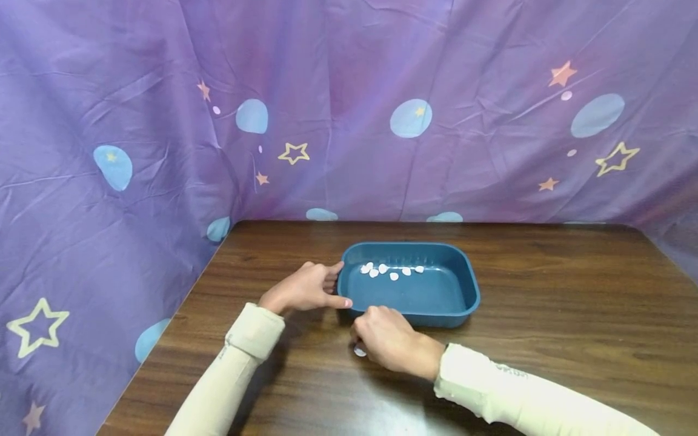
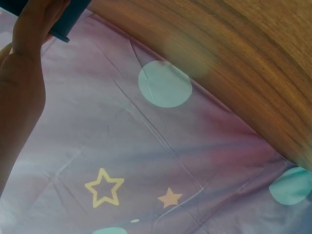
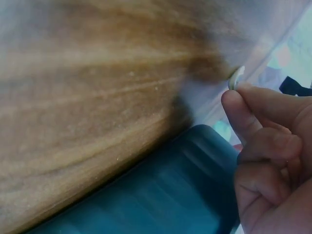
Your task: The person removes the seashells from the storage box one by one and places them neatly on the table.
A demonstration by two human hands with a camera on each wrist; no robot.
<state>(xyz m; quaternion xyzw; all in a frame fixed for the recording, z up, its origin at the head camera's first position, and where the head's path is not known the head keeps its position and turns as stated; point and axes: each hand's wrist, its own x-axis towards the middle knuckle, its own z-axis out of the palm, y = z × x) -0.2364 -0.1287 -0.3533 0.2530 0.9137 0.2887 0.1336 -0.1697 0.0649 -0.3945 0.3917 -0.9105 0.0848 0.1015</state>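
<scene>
A blue plastic tub [image 1: 431, 320] stands on the table with several small white pieces [image 1: 394, 276] scattered on its floor. At the tub's left end, my left hand [image 1: 305, 287] holds the near corner, thumb at the rim and fingers along the side. That hand [image 2: 31, 44] also shows beside the tub [image 2: 73, 14] in the left wrist view. Just in front of the tub, my right hand [image 1: 389, 342] pinches a small white piece [image 1: 360, 350] low over the table. In the right wrist view the piece [image 3: 236, 78] looks thin and curved, gripped between thumb and fingertip.
The brown wooden table [image 1: 572, 315] extends to both sides of the tub. A purple cloth [image 1: 349, 72] printed with stars and blue spots hangs behind it and along the left side.
</scene>
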